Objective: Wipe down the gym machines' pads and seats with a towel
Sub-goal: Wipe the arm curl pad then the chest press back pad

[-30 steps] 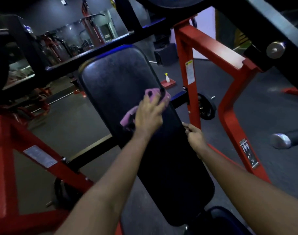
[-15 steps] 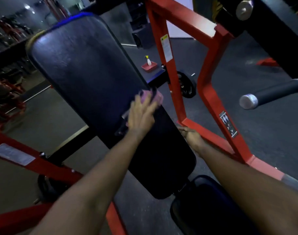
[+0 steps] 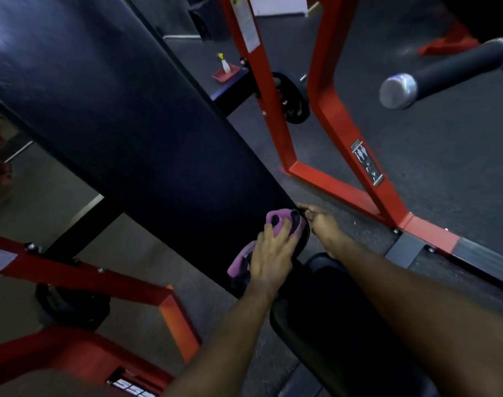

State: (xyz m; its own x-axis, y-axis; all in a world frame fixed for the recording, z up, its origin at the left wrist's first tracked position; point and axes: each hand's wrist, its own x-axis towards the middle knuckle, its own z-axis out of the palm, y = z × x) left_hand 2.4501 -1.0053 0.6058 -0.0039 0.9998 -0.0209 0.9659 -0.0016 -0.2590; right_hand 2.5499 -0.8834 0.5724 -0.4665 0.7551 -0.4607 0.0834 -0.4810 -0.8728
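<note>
A long black back pad (image 3: 130,124) slants from the upper left down to the middle of the head view. At its lower end my left hand (image 3: 273,256) presses a pink towel (image 3: 275,218) flat against the pad, fingers spread over the cloth. One end of the towel hangs out below the palm. My right hand (image 3: 320,222) grips the pad's lower right edge just beside the towel, fingers curled round the rim. The black seat pad (image 3: 316,328) lies directly below both hands, partly hidden by my forearms.
The machine's red frame (image 3: 327,110) stands to the right and crosses at the lower left. A black foam-covered handle with a metal end cap (image 3: 445,70) juts in at the upper right. A spray bottle (image 3: 225,64) stands on the floor behind. Weight plates (image 3: 293,101) hang on the frame.
My left hand has slid the towel down the back pad from its middle to its lower end. My right hand moved down the pad's edge with it. The view tilted down.
</note>
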